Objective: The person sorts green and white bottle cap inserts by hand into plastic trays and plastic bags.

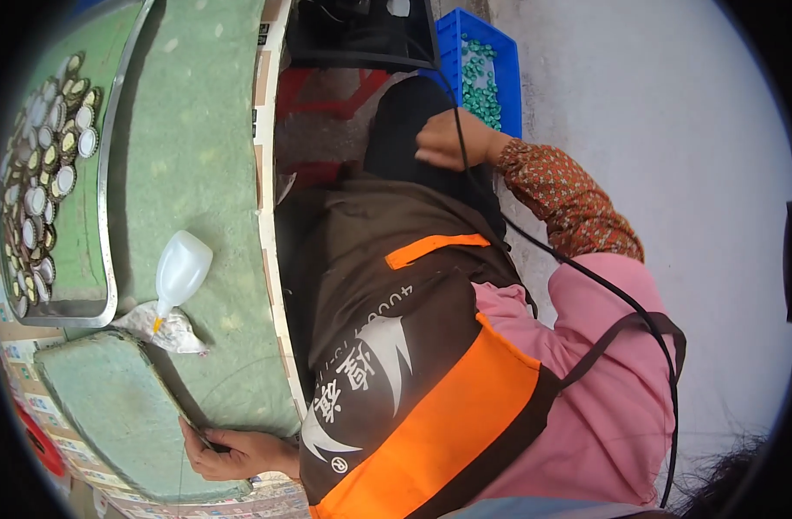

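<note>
1. A metal tray (pixel 109 173) on the green-covered table (pixel 197 130) holds a heap of round metal caps (pixel 45 164), some showing white liners.
2. Just beside the tray's corner a white squeeze bottle (pixel 179 272) lies tilted, its orange tip on a crumpled rag (pixel 166 333).
3. At the table's near edge the left hand (pixel 231 451) curls its fingers around a small dark object; what it is, I cannot tell.
4. The right hand (pixel 452 140) rests loosely closed on the dark-trousered knee, holding nothing I can see, a black cable (pixel 586 272) crossing it.
5. Beyond it, a blue bin (pixel 508 78) of green pieces (pixel 480 82) stands on the floor.
</note>
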`<state>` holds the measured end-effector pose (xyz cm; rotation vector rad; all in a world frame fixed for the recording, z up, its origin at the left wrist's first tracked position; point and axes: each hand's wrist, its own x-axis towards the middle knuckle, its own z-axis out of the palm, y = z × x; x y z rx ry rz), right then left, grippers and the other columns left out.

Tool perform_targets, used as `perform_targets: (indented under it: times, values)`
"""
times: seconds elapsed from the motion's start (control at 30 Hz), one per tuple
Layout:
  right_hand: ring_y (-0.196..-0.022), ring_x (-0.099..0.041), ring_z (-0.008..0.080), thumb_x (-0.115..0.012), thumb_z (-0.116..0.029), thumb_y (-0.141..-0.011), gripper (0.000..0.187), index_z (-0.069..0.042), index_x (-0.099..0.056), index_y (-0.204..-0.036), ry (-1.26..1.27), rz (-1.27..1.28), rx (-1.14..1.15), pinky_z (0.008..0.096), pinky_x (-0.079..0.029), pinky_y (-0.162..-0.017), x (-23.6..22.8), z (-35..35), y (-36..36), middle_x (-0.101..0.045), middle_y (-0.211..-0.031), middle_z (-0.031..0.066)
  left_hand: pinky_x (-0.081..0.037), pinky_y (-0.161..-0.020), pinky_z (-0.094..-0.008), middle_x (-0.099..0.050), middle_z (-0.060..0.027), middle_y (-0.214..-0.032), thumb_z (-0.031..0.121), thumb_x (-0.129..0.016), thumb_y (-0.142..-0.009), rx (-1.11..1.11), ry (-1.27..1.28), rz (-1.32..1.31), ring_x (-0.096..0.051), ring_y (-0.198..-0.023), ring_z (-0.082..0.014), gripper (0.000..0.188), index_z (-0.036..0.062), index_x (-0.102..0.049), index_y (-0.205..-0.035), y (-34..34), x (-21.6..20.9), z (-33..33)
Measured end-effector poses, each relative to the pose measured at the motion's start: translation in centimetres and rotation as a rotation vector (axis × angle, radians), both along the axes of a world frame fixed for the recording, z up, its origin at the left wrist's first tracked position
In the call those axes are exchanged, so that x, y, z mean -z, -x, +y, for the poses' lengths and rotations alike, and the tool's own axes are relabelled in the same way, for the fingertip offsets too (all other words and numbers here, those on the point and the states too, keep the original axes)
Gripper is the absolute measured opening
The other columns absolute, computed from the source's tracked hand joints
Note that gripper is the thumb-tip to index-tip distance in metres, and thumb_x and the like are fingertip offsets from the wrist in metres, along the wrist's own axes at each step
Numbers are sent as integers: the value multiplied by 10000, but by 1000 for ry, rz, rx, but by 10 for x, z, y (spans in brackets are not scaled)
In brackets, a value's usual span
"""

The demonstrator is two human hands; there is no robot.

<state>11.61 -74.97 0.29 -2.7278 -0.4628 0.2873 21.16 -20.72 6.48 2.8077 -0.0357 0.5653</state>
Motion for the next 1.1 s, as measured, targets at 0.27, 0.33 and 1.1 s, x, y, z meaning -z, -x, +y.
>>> perform_targets:
  times: [0.27, 0.33, 1.1]
  values:
    - [-673, -585, 407, -627, -238, -974, 294, -54, -508, -777, 89, -40, 590, 487, -433, -592, 9, -49, 66, -535, -686, 182, -448, -912, -430, -657, -114, -1112, 78, -586, -975, -12, 34, 38, -571, -1022, -302, 217, 19, -684, -1160, 0, 2, -21]
    - [-652, -575, 404, -631, -228, -975, 302, -52, -501, -767, 87, -65, 581, 482, -423, -581, 13, -50, 63, -526, -676, 182, -445, -909, -428, -656, -121, -1093, 49, -602, -955, -31, 42, 34, -567, -1013, -307, 205, 14, -683, -1140, 1, 2, -12]
    - [-601, -520, 143, -652, -119, -966, 152, -18, -671, -854, -744, -511, 303, 313, -416, -555, -88, 62, -83, -574, -697, 61, -518, -751, -379, -654, -133, -1048, -48, -712, -883, 58, -244, -707, -630, -859, -294, 231, 14, -677, -1103, -30, -62, 74]
